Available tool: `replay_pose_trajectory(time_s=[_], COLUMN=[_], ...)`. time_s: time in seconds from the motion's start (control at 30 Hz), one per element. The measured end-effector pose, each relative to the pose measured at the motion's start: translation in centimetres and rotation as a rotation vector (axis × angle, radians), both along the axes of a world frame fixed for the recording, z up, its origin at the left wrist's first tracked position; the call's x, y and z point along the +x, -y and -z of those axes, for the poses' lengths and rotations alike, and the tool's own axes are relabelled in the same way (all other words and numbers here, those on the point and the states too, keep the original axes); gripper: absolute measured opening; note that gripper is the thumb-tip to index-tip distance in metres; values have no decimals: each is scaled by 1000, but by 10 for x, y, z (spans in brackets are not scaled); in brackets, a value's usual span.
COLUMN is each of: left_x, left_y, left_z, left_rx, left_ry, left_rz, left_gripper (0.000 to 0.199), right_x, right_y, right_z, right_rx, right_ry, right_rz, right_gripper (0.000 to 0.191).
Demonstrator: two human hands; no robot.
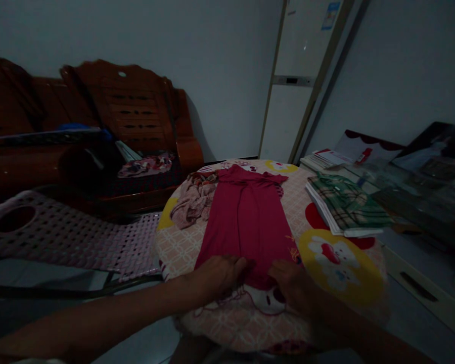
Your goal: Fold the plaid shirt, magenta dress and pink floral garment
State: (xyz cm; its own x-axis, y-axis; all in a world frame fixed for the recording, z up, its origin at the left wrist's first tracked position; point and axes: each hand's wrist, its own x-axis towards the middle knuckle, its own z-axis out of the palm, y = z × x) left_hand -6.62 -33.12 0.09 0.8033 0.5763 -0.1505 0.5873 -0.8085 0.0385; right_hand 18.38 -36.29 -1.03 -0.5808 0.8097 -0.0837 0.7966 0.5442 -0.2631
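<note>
A dark pink top [246, 222] lies lengthwise on a round table with a patterned cover [182, 242], its long sides fairly straight and a little yellow print showing at the right edge. My left hand [218, 275] is closed on the near left end of the cloth, fingers curled. At the near right end, my right hand [293, 283] pinches the fabric; it is slightly blurred. Beside the top's upper left lies a crumpled brownish-pink cloth [195, 199]. On the table's right side rests a green plaid folded garment [345, 199] on top of white folded cloth.
A woven chair [76, 237] stands close on the left, with a carved wooden sofa [132, 111] behind it. To the right is a cluttered glass-topped cabinet [428, 187] with papers and a picture. A tall white air conditioner [291, 111] stands at the back.
</note>
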Motion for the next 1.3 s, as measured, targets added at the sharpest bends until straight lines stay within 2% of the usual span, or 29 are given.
replay_pose_trajectory(time_s=[0.1, 0.23, 0.3, 0.37, 0.47, 0.57, 0.67, 0.73, 0.87, 1.0, 1.07, 1.17, 1.3], left_x=[-13, -11, -2, 7, 18, 17, 4, -8, -27, -34, -35, -40, -46], left_y=[-26, -81, -114, -147, -189, -214, -219, -218, -216, -220, -223, -227, -231], left_z=[-14, -51, -68, -80, -83, -75, -61, -48, -15, 11, 17, 23, 29], left_rx=[-45, -65, -74, -66, -49, 139, 261, 233, 196, 205, 198, 138, 90], left_ry=[82, 165, 122, 49, -4, 21, 135, 161, 78, 142, 185, 238, 374], left_rz=[-69, -88, -79, -76, -115, -350, -509, -551, -611, -661, -695, -715, -680], left_gripper=[52, 48, 44, 40, 42, 48, 47, 40, 26, 28, 30, 30, 25], right_x=[12, 24, 25, 22, 19, 22, 35, 45, 58, 60, 59, 60, 66], right_y=[-20, -65, -97, -133, -187, -219, -219, -209, -196, -201, -205, -207, -206], right_z=[-3, -26, -43, -58, -68, -63, -50, -39, -15, 6, 13, 19, 23], right_rx=[8, 140, 78, 48, 63, 236, 294, 257, 182, 217, 239, 183, 179], right_ry=[-102, -243, -237, -220, -197, -230, -196, -153, -126, -91, -92, -217, -340], right_rz=[28, 55, 19, -12, -15, 178, 318, 367, 470, 620, 668, 629, 650], right_gripper=[28, 32, 32, 34, 36, 45, 36, 28, 20, 28, 31, 32, 27])
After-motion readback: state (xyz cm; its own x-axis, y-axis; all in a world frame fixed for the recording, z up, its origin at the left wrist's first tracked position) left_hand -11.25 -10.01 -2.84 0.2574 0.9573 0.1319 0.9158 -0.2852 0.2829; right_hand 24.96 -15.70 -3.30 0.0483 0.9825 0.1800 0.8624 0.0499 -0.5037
